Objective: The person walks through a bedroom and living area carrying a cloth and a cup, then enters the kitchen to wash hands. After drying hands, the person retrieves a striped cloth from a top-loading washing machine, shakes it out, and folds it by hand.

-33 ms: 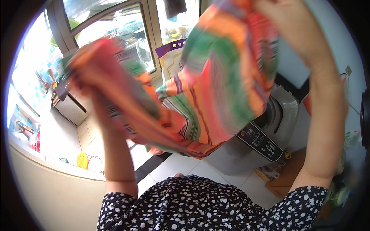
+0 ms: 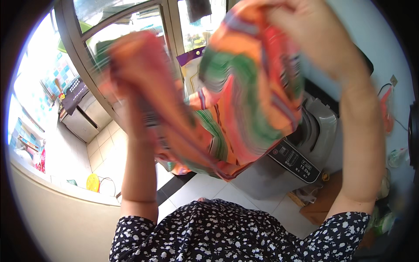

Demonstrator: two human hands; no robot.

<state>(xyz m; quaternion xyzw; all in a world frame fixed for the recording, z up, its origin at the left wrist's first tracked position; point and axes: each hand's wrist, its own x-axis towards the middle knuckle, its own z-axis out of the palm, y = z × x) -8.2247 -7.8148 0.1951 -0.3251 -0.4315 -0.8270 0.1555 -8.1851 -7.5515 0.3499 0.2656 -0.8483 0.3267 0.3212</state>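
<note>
In front of the grey top-loading washing machine (image 2: 305, 144), a striped cloth (image 2: 244, 100) of orange, green and red is held up at head height, clear of the white tiled floor (image 2: 205, 190). It hangs between both hands, sagging in the middle; its lowest fold falls in front of the machine's control panel without visibly touching it. Holding it by two separated points appears to keep the fabric spread and off the floor.

Left hand (image 2: 131, 74): raised, forearm near vertical, elbow bent low. The hand is blurred and largely wrapped in cloth; the grip appears closed on a bunched edge of the cloth, though individual fingers cannot be made out.

Right hand (image 2: 314, 32): raised higher than the left, forearm upright, wrist bent inward over the top of the fabric. The grip is closed on the upper edge of the cloth, fingers curled into the folds.

Surroundings: a window frame (image 2: 170, 26) stands behind the cloth, a low grey cabinet (image 2: 85, 115) lies to the left, and a yellow round object (image 2: 92, 182) rests on the floor nearby.
</note>
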